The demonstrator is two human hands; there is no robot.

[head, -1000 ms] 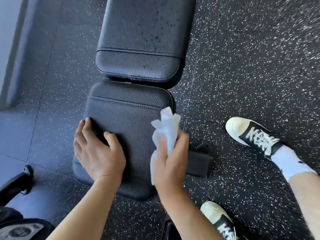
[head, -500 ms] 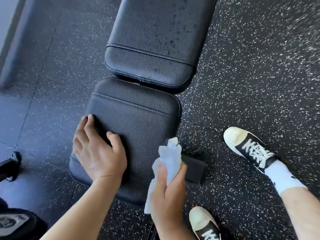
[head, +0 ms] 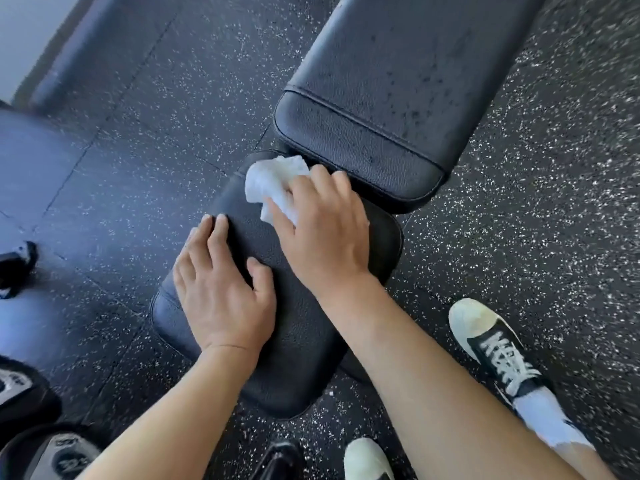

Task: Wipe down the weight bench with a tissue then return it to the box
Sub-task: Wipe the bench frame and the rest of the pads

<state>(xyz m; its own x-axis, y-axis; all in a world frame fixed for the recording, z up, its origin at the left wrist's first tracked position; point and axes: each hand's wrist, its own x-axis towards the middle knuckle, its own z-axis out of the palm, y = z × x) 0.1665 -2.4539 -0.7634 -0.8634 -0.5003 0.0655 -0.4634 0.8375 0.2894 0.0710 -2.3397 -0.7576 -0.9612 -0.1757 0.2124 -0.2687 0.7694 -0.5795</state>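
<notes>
Tissue (head: pixel 273 183): frame centre, bunched under right hand (head: pixel 323 233), fingers curled over it, pressed on bench (head: pixel 298 358) seat pad nr backrest gap. Soft, light, prob. tears if wet; keep wadded, grip w/ fingertips. Left hand (head: pixel 221 289) flat, fingers straight, bracing seat.

black speckled rubber floor (head: pixel 540 237), black-and-white sneaker (head: pixel 491 344), white sock (head: pixel 543 422), dumbbell (head: pixel 52 455)

We see a white tissue (head: pixel 273 183) against the black, grained seat pad (head: pixel 304 344). The backrest pad (head: pixel 391 98) is the same black, dotted with darker specks. The floor (head: pixel 519 237) is black flecked with white. The sneaker (head: pixel 491 344) is black with a cream toe and white laces, above it a white sock (head: pixel 543 420).
</notes>
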